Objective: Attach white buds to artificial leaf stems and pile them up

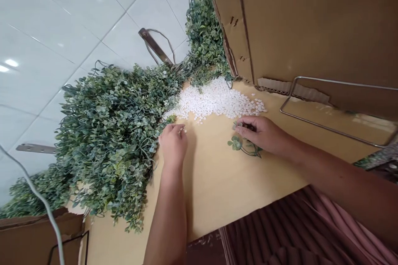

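My right hand (257,129) pinches a small artificial green leaf sprig (235,143), whose leaves and thin stem hang below the fingers over the tabletop. My left hand (174,140) is closed, with a few small white pieces (183,130) showing at its fingertips. Just beyond both hands lies a spread pile of the same kind of small, flat white pieces (214,99). To the left, a large heap of artificial greenery (112,132) reaches close to my left hand.
A tan tabletop (211,182) lies under the hands. A cardboard box (311,29) stands at the right, with a bent metal wire frame (329,124) before it. More greenery (205,29) is at the back. A white cable (40,198) crosses the lower left.
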Available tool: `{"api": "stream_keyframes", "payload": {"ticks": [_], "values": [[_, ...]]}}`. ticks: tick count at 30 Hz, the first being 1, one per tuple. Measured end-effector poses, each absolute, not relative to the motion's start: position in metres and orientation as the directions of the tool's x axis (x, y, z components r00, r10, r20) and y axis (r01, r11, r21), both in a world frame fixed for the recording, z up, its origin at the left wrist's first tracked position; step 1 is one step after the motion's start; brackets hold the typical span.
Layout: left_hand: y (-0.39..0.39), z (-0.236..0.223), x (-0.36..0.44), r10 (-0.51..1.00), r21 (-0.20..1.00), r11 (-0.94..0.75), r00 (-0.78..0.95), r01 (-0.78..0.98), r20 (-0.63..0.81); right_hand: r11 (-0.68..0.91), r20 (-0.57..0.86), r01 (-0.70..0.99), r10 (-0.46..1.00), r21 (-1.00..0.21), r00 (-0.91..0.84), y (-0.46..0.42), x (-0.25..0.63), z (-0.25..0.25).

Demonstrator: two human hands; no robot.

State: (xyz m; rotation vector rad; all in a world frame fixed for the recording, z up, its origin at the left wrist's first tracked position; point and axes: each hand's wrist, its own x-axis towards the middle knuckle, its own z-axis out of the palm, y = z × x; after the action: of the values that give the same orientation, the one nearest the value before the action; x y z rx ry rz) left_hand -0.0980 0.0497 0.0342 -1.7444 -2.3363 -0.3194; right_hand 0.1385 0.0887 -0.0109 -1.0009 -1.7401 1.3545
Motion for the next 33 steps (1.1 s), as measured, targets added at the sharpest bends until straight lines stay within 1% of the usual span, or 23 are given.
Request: {"api": "stream_keyframes", "payload": {"ticks": [3, 5, 8, 9, 10, 11, 13, 15, 16, 17, 18, 20, 24, 26, 29, 33], "values": [[0.06, 0.026, -0.098, 0.917, 0.044, 0.35, -0.352, 0.936, 0.188, 0.13, 0.046, 0.162, 0.897, -0.978, -0.44, 0.089, 0.138, -0.009], [0.063, 0.021, -0.103, 0.919, 0.061, 0.361, -0.366, 0.931, 0.144, 0.13, 0.046, 0.165, 0.898, -0.978, -0.437, 0.089, 0.138, -0.01], [0.061, 0.015, -0.11, 0.923, 0.083, 0.344, -0.353, 0.935, 0.15, 0.17, 0.072, 0.189, 0.896, -0.967, -0.439, 0.09, 0.136, -0.014], [0.061, 0.014, -0.111, 0.922, 0.109, 0.338, -0.352, 0.935, 0.162, 0.194, 0.09, 0.201, 0.894, -0.96, -0.438, 0.09, 0.136, -0.015], [0.061, 0.014, -0.111, 0.917, 0.159, 0.334, -0.36, 0.929, 0.172, 0.221, 0.11, 0.212, 0.893, -0.952, -0.437, 0.09, 0.135, -0.016], [0.061, 0.014, -0.109, 0.908, 0.241, 0.331, -0.377, 0.912, 0.18, 0.247, 0.131, 0.219, 0.89, -0.944, -0.437, 0.091, 0.135, -0.017], [0.06, 0.016, -0.103, 0.885, 0.491, 0.307, -0.434, 0.816, 0.169, 0.29, 0.169, 0.22, 0.879, -0.931, -0.446, 0.091, 0.136, -0.017], [0.058, 0.019, -0.09, 0.882, 0.752, 0.224, -0.456, 0.621, 0.114, 0.325, 0.192, 0.222, 0.863, -0.919, -0.468, 0.092, 0.136, -0.015], [0.055, 0.021, -0.082, 0.894, 0.848, 0.167, -0.44, 0.503, 0.085, 0.345, 0.2, 0.231, 0.852, -0.91, -0.484, 0.091, 0.137, -0.014], [0.052, 0.022, -0.072, 0.913, 0.912, 0.116, -0.403, 0.394, 0.058, 0.368, 0.207, 0.242, 0.838, -0.898, -0.506, 0.091, 0.137, -0.013], [0.048, 0.024, -0.062, 0.93, 0.947, 0.088, -0.365, 0.308, 0.033, 0.391, 0.21, 0.254, 0.821, -0.884, -0.531, 0.09, 0.137, -0.012], [0.04, 0.025, -0.042, 0.942, 0.977, 0.079, -0.336, 0.2, -0.007, 0.435, 0.214, 0.264, 0.781, -0.861, -0.587, 0.088, 0.137, -0.009], [0.028, 0.024, -0.015, 0.943, 0.984, 0.176, -0.289, 0.021, -0.162, 0.479, 0.219, 0.222, 0.703, -0.849, -0.677, 0.083, 0.137, -0.006], [0.026, 0.022, -0.01, 0.942, 0.976, 0.21, -0.254, -0.058, -0.218, 0.487, 0.225, 0.194, 0.674, -0.852, -0.704, 0.081, 0.137, -0.004], [0.026, 0.019, -0.009, 0.945, 0.967, 0.218, -0.219, -0.132, -0.243, 0.493, 0.234, 0.171, 0.654, -0.853, -0.719, 0.079, 0.138, -0.003], [0.028, 0.014, -0.01, 0.945, 0.966, 0.203, -0.226, -0.162, -0.237, 0.482, 0.21, 0.197, 0.664, -0.854, -0.718, 0.079, 0.137, -0.004]]}}
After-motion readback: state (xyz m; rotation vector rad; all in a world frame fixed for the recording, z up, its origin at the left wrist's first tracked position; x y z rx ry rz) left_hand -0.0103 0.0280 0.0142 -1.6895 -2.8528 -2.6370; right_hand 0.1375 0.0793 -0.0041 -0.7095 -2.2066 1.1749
